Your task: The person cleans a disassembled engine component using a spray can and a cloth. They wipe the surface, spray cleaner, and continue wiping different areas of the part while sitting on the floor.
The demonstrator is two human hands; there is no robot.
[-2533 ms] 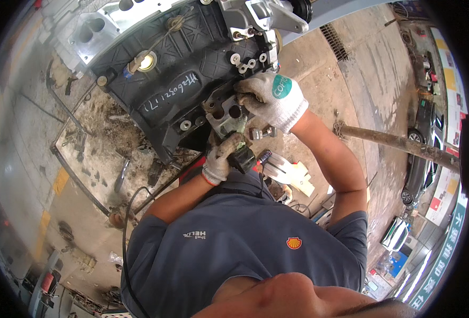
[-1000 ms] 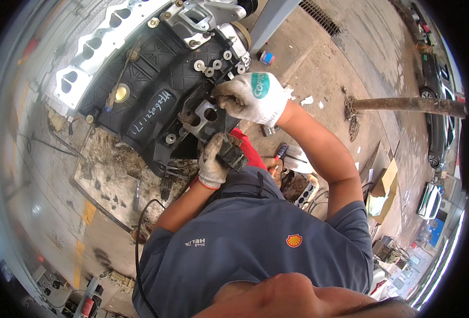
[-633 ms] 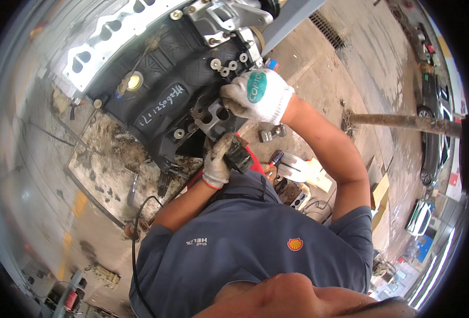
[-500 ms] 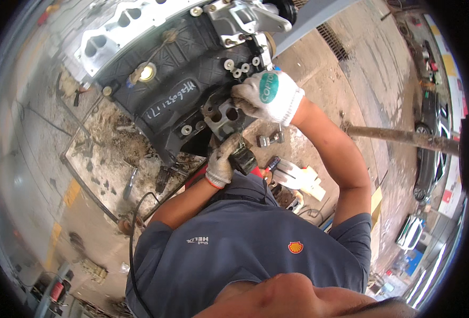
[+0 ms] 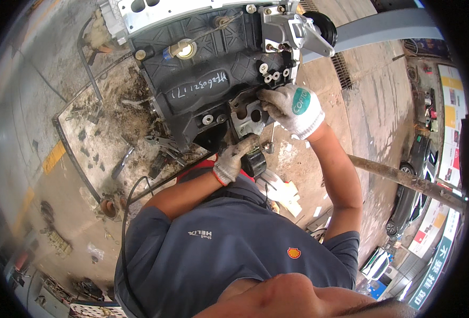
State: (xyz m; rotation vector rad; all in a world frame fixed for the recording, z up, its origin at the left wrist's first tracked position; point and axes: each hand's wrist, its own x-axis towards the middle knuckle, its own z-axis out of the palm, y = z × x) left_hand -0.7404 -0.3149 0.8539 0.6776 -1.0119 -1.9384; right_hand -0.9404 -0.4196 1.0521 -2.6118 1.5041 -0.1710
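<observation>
A metal bracket (image 5: pixel 249 117) with large holes sits against the lower side of a black engine block (image 5: pixel 192 74). At its near end is a dark cylindrical part (image 5: pixel 254 163). My left hand (image 5: pixel 233 160), in a dirty white glove, is closed round this cylinder from the left. My right hand (image 5: pixel 294 110), gloved white with a green patch, is at the bracket's far right edge. Its fingers are curled and pressed together against the block; whatever they pinch is hidden. Pale round bosses (image 5: pixel 271 74) show just above the right hand.
A silver cast bracket with a pulley (image 5: pixel 298 32) is on the block's far right. To the left, a dirty tray (image 5: pixel 81 169) holds pliers (image 5: pixel 163 142) and a tool (image 5: pixel 122 163). A grey beam (image 5: pixel 377 32) and a rusty pole (image 5: pixel 404 172) extend to the right.
The view has shifted, so the engine block and both hands appear farther right and lower. Both hands stay at the bracket, the left still on the dark cylinder.
</observation>
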